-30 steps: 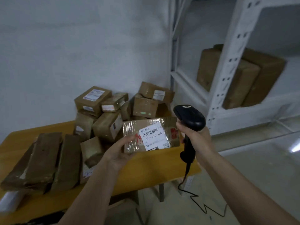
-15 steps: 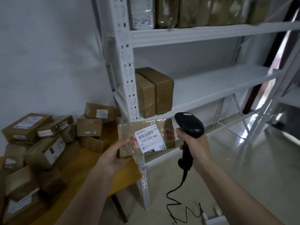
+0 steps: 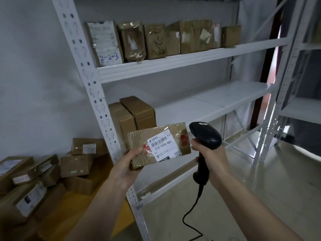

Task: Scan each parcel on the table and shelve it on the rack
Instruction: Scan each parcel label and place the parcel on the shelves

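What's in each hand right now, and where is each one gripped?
Left hand holds the labelled parcel by its left end; right hand holds the scanner by its handle.

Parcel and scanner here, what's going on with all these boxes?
A person is sorting parcels. The left hand holds a taped parcel, label up, reading 070-070-A80; the right hand grips a corded black scanner beside it. They face a white rack: the upper shelf carries a row of parcels, the middle shelf two brown boxes at its left end. More parcels sit piled on the wooden table at left.
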A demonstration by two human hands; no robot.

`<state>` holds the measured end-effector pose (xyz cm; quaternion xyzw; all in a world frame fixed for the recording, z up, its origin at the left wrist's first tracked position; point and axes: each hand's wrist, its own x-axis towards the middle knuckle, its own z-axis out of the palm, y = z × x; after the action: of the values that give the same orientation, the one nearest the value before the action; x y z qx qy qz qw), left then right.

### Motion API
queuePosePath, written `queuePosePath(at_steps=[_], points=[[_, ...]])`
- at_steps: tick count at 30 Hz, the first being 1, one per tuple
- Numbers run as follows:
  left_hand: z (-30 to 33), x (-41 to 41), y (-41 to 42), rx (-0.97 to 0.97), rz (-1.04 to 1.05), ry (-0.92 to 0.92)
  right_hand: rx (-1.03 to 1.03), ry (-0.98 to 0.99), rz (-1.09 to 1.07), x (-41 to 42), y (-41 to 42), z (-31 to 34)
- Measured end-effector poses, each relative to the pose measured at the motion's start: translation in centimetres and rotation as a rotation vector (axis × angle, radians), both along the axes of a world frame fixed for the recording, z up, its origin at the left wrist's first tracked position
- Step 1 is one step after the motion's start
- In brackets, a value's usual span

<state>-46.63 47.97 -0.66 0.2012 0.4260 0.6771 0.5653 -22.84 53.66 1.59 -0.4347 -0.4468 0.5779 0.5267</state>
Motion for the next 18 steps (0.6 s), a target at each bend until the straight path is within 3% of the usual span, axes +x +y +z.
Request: queuePosePath(at_steps=[10, 18], points=[[2.5, 2.2, 9.5, 0.067, 0.067, -0.019, 0.054, -0.011, -0.079, 0.4, 6.0, 1.9], [0.4, 4.7, 13.9, 0.039, 0.375, 0.296, 0.081, -0.04, -0.047, -1.4, 9.8, 0.6]])
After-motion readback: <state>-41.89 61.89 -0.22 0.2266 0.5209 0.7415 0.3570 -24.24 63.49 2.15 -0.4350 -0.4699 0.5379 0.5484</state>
